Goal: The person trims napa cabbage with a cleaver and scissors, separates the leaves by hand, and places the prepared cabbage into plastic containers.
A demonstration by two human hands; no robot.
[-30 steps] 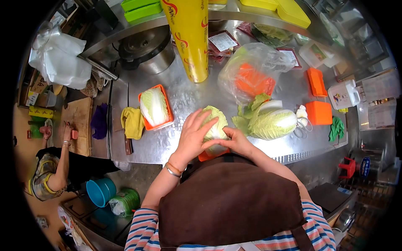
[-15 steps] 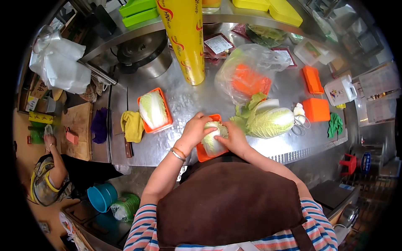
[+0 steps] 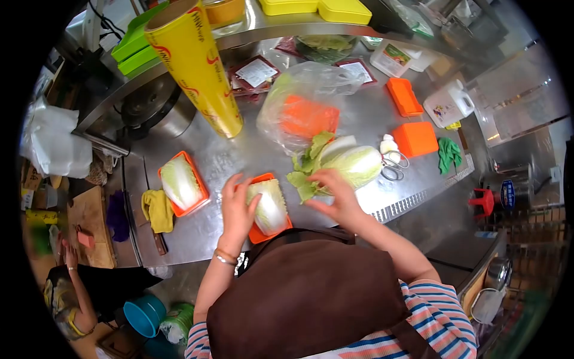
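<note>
My left hand [image 3: 238,209] is open, its fingers apart and raised at the left edge of a cut piece of napa cabbage [image 3: 272,209]. That piece lies in an orange tray [image 3: 258,236] at the table's front edge; whether my thumb touches it I cannot tell. My right hand [image 3: 338,202] is open too, thumb and fingers spread, in front of a larger napa cabbage [image 3: 359,166] and its loose green leaves [image 3: 305,173]. Farther left, a second orange tray [image 3: 200,205] holds another piece of napa cabbage [image 3: 180,182].
A yellow cloth [image 3: 156,210] and a knife [image 3: 159,243] lie at the left. A tall yellow roll [image 3: 200,78] stands behind. Scissors [image 3: 393,167], an orange box [image 3: 415,139] and a green cloth [image 3: 448,155] are at the right. Another person's hand [image 3: 70,257] is beside a cutting board [image 3: 89,218].
Both hands have come off the cabbage piece in the front tray and opened. My right hand has moved right, toward the larger cabbage. The camera view has shifted rightward.
</note>
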